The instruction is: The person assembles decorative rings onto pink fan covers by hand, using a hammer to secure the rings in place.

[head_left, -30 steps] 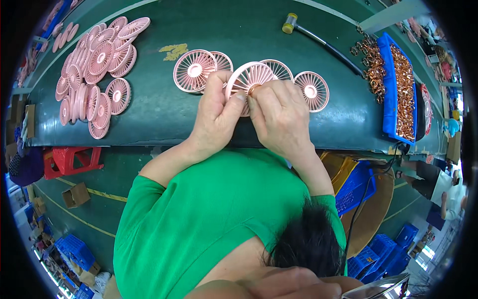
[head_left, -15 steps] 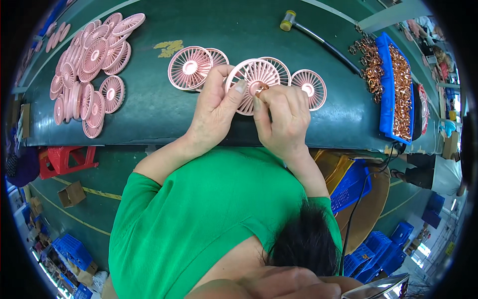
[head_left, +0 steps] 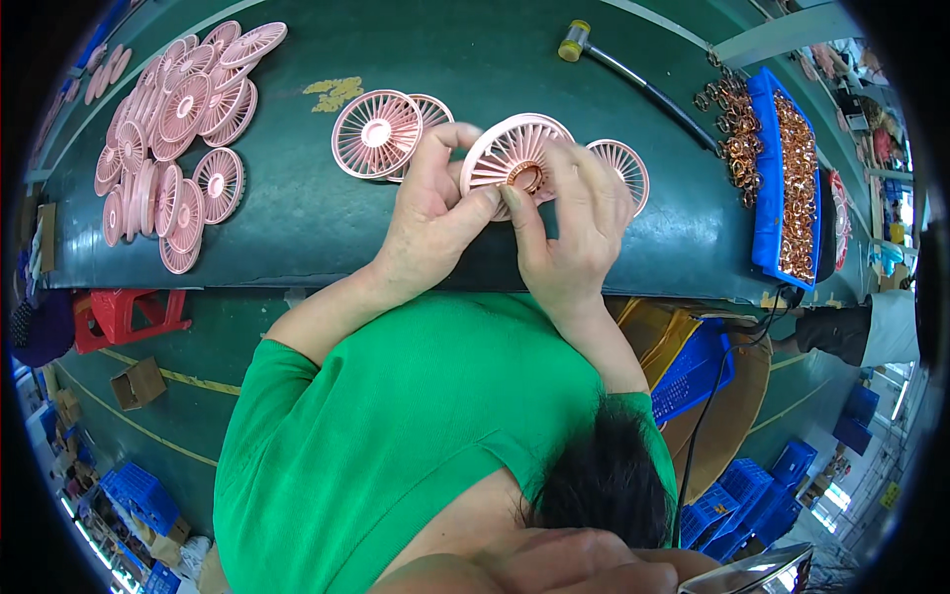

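Note:
My left hand (head_left: pixel 435 203) grips a pink spoked plastic wheel (head_left: pixel 510 148) by its left side, the thumb at the near rim. The wheel is tilted above the green table. A copper-coloured ring (head_left: pixel 525 178) sits at its hub; whether it is fully seated cannot be told. My right hand (head_left: pixel 579 213) is closed about the ring from the right, its thumb at the ring's near side. Its other fingers are slightly blurred over the wheel's right part. Two more pink wheels (head_left: pixel 376 135) overlap on the table to the left, and another wheel (head_left: pixel 623 176) lies to the right.
Many pink wheels (head_left: pixel 186 104) are heaped at the table's left. A blue tray (head_left: pixel 767 188) of copper rings stands at the right, with loose rings (head_left: pixel 739 129) beside it. A mallet (head_left: pixel 643 84) lies at the back. A cable (head_left: pixel 734 346) hangs by the right edge.
The ring has gone from between my right fingers to the wheel's hub. The wheel has tilted and shifted slightly right. My right fingers have spread across its right side.

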Demonstrator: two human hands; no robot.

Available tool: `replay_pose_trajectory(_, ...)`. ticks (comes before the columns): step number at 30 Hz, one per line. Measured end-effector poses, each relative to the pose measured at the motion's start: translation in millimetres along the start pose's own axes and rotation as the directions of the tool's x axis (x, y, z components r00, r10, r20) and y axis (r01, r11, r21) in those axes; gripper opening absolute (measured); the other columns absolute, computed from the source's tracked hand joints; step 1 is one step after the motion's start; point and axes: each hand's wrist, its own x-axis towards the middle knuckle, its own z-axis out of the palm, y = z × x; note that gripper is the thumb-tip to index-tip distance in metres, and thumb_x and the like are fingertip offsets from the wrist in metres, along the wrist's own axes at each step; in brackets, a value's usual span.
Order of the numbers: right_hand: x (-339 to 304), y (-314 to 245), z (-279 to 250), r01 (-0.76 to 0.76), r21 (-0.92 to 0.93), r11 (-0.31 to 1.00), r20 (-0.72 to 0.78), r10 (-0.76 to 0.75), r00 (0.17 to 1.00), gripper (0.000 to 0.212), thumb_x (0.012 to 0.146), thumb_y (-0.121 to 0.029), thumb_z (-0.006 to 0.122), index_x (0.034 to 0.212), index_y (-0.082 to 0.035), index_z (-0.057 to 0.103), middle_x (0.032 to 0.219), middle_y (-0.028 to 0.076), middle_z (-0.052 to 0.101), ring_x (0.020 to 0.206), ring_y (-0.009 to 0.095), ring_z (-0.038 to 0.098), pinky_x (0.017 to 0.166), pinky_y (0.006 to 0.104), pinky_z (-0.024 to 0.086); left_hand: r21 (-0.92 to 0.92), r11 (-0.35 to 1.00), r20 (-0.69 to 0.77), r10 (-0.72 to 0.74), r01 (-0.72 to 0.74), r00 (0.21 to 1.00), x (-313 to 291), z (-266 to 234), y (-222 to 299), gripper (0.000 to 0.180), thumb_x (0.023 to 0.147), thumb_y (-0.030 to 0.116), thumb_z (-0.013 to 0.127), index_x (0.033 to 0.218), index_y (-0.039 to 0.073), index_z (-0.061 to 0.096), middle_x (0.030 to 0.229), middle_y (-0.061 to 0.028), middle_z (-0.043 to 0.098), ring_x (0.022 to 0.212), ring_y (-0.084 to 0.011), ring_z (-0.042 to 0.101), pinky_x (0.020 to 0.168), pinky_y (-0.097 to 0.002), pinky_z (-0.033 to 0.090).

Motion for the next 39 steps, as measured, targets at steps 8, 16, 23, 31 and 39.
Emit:
replay_pose_trajectory(8,-0.5,24.9,-41.2,0.303,0.098,0.948,0.353,-0.318,0.88,0.037,0.079,-0.029,0.071,0.113,-0.017,0.068,0.129,-0.003,0.059,0.133,0.029,0.043,0.11,0.0557,0.022,0.086,0.932,0.063,-0.359,0.353,0.931,-8.5,3.3,17.4,0.048,0.09,0.005,0.062,0.133,-0.004,0.043,0.119,-0.012,0.06,0.107,-0.0152,0.059,0.094,-0.0296,0.049)
replay_pose_trajectory(16,20.6,150.8,-65.0,-0.442,-0.072,0.894,-0.083,0.436,0.896,0.028,0.089,-0.016,0.063,0.113,-0.002,0.065,0.098,0.015,0.068,0.081,0.023,0.065,0.071,0.034,0.052,0.774,0.595,-0.14,0.495,-0.217,0.857,-6.5,-41.7,32.9,0.035,0.09,0.0,0.062,0.124,-0.005,0.054,0.114,-0.0129,0.063,0.101,-0.0168,0.062,0.088,-0.0294,0.05)
replay_pose_trajectory(23,19.9,273.5,-104.0,-0.483,-0.702,0.523,-0.108,0.592,0.798,0.033,0.086,-0.033,0.056,0.083,-0.001,0.065,0.079,0.022,0.066,0.073,0.041,0.064,0.066,0.0492,0.049,0.998,0.002,0.048,0.576,-0.06,0.816,-16.7,-99.5,39.5,0.034,0.088,-0.002,0.056,0.121,0.005,0.061,0.116,-0.0142,0.065,0.107,-0.0275,0.063,0.096,-0.0403,0.046)
replay_pose_trajectory(31,3.2,239.4,-107.8,-0.493,-0.395,0.775,-0.054,0.516,0.855,0.028,0.091,-0.028,0.064,0.088,0.0,0.065,0.076,0.007,0.065,0.069,0.015,0.06,0.065,0.0292,0.048,0.899,-0.316,-0.063,0.594,0.304,0.802,-43.4,-124.5,56.0,0.061,0.081,0.043,0.069,0.132,0.014,0.053,0.142,-0.024,0.038,0.136,-0.0453,0.027,0.109,-0.0641,0.015)
replay_pose_trajectory(39,-5.0,120.8,-51.8,-0.337,0.129,0.933,0.035,0.335,0.942,0.009,0.086,-0.005,0.068,0.091,0.001,0.065,0.083,0.005,0.061,0.071,0.009,0.053,0.064,0.0226,0.045,0.758,-0.526,-0.072,0.518,0.385,0.852,-70.2,-196.3,87.9,0.048,0.081,0.04,0.069,0.121,0.014,0.063,0.141,-0.0164,0.046,0.137,-0.0344,0.033,0.11,-0.0626,0.017)
